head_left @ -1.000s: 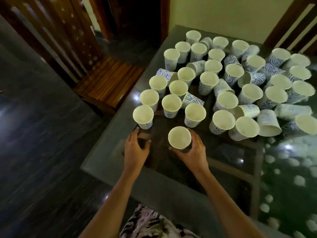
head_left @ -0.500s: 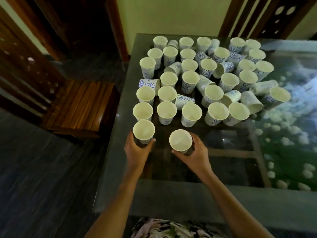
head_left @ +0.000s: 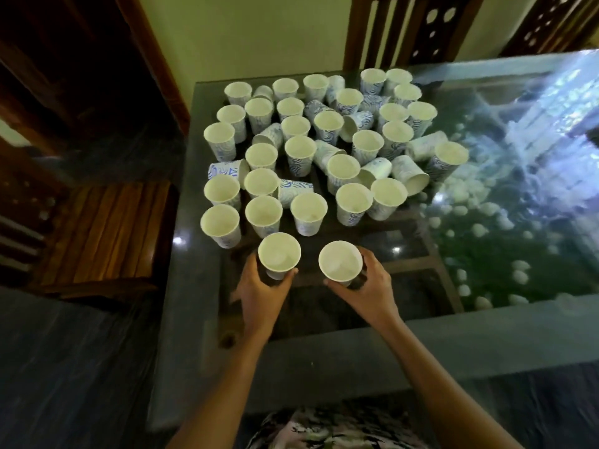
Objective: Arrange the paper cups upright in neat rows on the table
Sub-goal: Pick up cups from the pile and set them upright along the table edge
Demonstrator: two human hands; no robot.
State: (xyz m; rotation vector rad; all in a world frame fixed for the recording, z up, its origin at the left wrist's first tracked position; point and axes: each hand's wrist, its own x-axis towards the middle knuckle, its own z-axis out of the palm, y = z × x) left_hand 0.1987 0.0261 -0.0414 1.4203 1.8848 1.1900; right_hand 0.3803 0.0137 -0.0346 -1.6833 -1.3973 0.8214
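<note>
On the glass-topped table [head_left: 324, 348], just in front of the upright and toppled paper cups [head_left: 299, 150], the left hand [head_left: 262, 296] grips the left cup [head_left: 279, 256] and the right hand [head_left: 368, 293] grips the right cup [head_left: 340, 262], each low on the wall, which suits cups that are probably light, thin and easily crushed.

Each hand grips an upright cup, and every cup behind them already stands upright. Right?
Not every cup: the head view shows several on their sides, like the left tipped cup and the right tipped cup. The left hand grips the near-left cup and the right hand the near-right cup, both upright.
</note>
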